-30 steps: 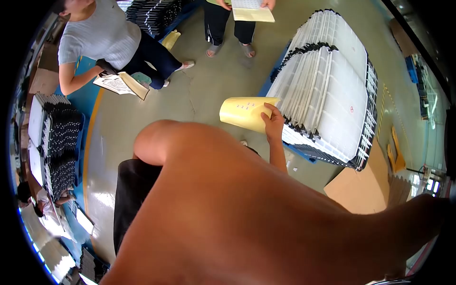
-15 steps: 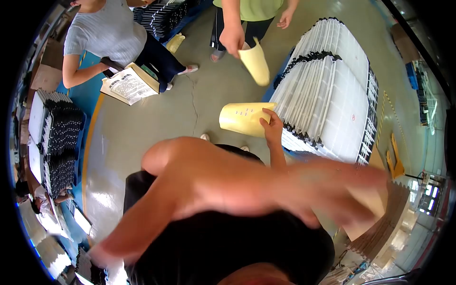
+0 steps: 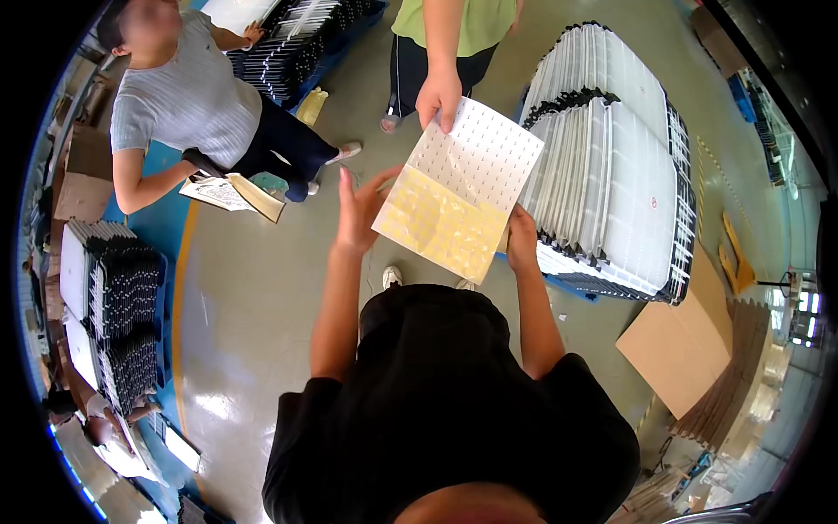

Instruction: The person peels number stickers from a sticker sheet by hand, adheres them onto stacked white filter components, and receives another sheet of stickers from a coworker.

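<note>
Sticker sheet (image 3: 458,203) hangs tilted before our chest, its upper half white and dotted, its lower half pale yellow. Our right hand (image 3: 521,239) grips its lower right edge, fingers hidden behind the paper. Our left hand (image 3: 360,210) spreads open at its left edge. A co-worker's hand (image 3: 439,98) pinches the top corner.

I can read no text here: the print on the booklet (image 3: 220,191) a co-worker holds is too small to make out.
</note>
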Tool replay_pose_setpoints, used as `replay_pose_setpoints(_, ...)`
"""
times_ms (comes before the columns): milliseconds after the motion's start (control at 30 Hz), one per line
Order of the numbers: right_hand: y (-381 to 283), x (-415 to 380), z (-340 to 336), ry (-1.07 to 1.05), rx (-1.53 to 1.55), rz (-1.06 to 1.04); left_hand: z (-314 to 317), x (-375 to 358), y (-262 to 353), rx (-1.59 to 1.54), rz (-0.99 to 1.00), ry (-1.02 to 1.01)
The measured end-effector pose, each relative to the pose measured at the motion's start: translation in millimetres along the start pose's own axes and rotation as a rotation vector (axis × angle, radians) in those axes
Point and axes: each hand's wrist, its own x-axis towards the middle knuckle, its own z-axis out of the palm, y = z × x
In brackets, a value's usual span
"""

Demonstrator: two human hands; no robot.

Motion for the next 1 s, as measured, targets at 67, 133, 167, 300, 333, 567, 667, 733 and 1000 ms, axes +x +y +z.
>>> replay_pose_setpoints(67, -6.4, 6.7, 6.5, 0.023, 0.088, 0.011, -5.4, 22.5, 9.2, 0.282, -0.005, 0.031)
replay_pose_setpoints(133, -21.4, 4.3, 25.2, 0.14, 0.303, 0.049, 13.6, 32.6, 16.6, 0.761, -0.05, 0.152)
replay_pose_setpoints(167, -23.1, 9.6, 23.7, 0.144, 0.311, 0.039, 14.7, 41.7, 13.9, 0.772, -0.05, 0.143)
replay_pose_setpoints(300, -38.1, 13.1, 18.2, 0.0, 0.479, 0.024, 9.7, 48.7, -4.9, 0.822, -0.016, 0.124)
replay_pose_setpoints(333, -41.2, 14.3, 15.8, 0.025, 0.207, -0.028, 9.6, 48.6, -9.5, 0.802, -0.031, 0.126)
replay_pose_setpoints(567, -51.1, 0.7, 14.3, 0.069, -0.019, -0.049, -18.0, 37.6, -56.7, 0.715, -0.021, 0.188)
replay_pose_setpoints(667, -51.2, -7.4, 12.1, 0.065, -0.006, -0.081, -18.5, 34.4, -65.4, 0.714, -0.03, 0.205)
replay_pose_setpoints(733, -50.0, -10.3, 9.0, 0.065, -0.013, -0.079, -18.4, 33.8, -69.4, 0.688, -0.028, 0.231)
replay_pose_setpoints(1000, -47.2, -13.3, -1.8, 0.081, 0.056, -0.059, -4.0, 32.1, -74.3, 0.761, 0.006, 0.286)
